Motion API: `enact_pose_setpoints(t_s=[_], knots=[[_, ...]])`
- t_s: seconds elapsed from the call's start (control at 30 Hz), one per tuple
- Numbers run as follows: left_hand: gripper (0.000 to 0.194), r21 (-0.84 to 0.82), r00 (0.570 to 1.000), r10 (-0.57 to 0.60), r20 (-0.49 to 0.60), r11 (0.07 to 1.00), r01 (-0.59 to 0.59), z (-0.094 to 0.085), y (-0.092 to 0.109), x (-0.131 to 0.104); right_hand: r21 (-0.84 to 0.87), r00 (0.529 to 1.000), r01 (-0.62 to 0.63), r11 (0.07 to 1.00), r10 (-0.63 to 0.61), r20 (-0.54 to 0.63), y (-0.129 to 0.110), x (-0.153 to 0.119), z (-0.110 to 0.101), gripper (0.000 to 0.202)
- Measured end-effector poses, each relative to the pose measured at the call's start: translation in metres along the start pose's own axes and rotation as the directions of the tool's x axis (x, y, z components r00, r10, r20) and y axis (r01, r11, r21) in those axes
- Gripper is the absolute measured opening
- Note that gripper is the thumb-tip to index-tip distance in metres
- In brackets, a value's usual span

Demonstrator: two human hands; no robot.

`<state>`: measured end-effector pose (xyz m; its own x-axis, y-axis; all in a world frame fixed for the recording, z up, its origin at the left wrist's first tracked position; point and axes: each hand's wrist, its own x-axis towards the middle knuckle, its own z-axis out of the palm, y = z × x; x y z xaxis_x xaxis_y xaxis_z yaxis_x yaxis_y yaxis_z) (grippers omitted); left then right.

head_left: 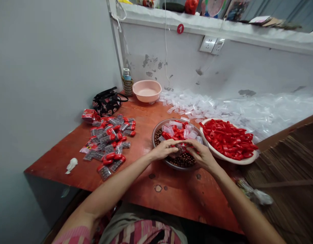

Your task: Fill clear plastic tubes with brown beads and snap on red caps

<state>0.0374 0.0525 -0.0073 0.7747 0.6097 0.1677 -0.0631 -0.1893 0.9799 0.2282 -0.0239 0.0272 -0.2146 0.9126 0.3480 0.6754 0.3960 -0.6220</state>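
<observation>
Left hand (163,149) and right hand (202,154) pinch clear case (177,151) | over near side of grey basin (153,138) | best kept low above beads (185,160)

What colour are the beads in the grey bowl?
The beads are dark brown, best seen in the head view.

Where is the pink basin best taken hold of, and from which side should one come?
Probably by the front rim of the pink basin, coming from the person's side. It stands open side up, so its edge can be pinched; the woven holder crowds its left, clear plastic pieces its right, and the wall is behind.
</observation>
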Motion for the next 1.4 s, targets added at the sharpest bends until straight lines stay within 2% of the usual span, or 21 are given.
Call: enact_pose_setpoints(t_s=[0.07,0.13,0.3,0.37,0.47,0.53,0.6,0.77,0.87,1.0,1.07,1.17,1.27,1.33,1.4], knots=[[0.045,-0.063,1.000,-0.006,0.022,0.998,0.007,-0.001,0.000,-0.001,0.025,0.997,0.071,0.997,-0.071,-0.008,-0.001,0.003,0.000,0.025],[0.041,-0.102,1.000,-0.006,-0.001,0.995,0.005,-0.001,-0.001,-0.001,0.041,0.995,0.097,0.994,-0.098,0.011,-0.001,0.005,0.002,0.025],[0.038,-0.253,0.997,-0.058,-0.049,0.966,0.044,-0.001,-0.002,0.000,0.087,0.998,0.053,0.995,-0.049,-0.043,-0.002,0.007,0.002,0.021],[0.039,-0.311,0.996,-0.071,-0.048,0.949,0.053,-0.001,-0.001,-0.001,0.113,0.999,0.040,0.993,-0.038,-0.018,-0.003,0.006,-0.001,0.021],[0.035,-0.304,0.992,-0.050,-0.117,0.953,0.012,0.000,0.001,-0.002,0.093,0.999,-0.027,0.995,0.030,-0.028,-0.001,0.005,-0.005,0.022],[0.029,-0.187,0.988,0.005,-0.154,0.982,-0.034,0.001,0.000,-0.002,0.053,0.993,-0.092,0.994,0.096,-0.073,0.002,0.005,-0.006,0.021],[0.027,-0.108,0.984,0.037,-0.173,0.993,-0.056,0.003,-0.003,-0.001,0.021,0.990,-0.127,0.992,0.128,-0.055,0.007,0.006,-0.005,0.019],[0.039,-0.275,0.964,-0.043,-0.264,0.961,-0.032,0.003,-0.008,0.000,-0.150,0.986,-0.160,0.976,0.164,0.015,0.014,0.013,0.005,0.018],[0.040,-0.363,0.954,-0.063,-0.294,0.930,-0.050,0.003,-0.006,-0.001,-0.301,0.980,-0.118,0.946,0.160,0.120,0.014,0.016,0.016,0.020],[0.037,-0.401,0.951,-0.092,-0.296,0.915,-0.036,0.004,-0.001,-0.001,-0.533,0.970,-0.074,0.843,0.185,0.157,0.010,0.018,0.036,0.031],[0.039,-0.443,0.947,-0.133,-0.292,0.896,-0.011,0.004,0.001,-0.001,-0.574,0.968,-0.057,0.817,0.186,0.168,0.011,0.019,0.042,0.029],[0.041,-0.532,0.940,-0.187,-0.285,0.847,0.007,0.004,0.003,0.000,-0.453,0.978,-0.125,0.883,0.186,0.094,0.017,0.019,0.041,0.018],[0.042,-0.579,0.949,-0.196,-0.246,0.815,0.018,0.003,0.003,0.001,-0.067,0.954,-0.299,0.952,0.299,-0.013,0.025,0.017,0.029,0.019],[0.044,-0.567,0.955,-0.190,-0.227,0.823,0.029,0.003,0.002,0.002,0.236,0.917,-0.381,0.894,0.398,-0.027,0.028,0.017,0.019,0.025],[0.044,-0.517,0.960,-0.176,-0.218,0.855,0.039,0.003,0.002,0.002,0.413,0.886,-0.403,0.817,0.461,-0.048,0.026,0.018,0.011,0.031]])
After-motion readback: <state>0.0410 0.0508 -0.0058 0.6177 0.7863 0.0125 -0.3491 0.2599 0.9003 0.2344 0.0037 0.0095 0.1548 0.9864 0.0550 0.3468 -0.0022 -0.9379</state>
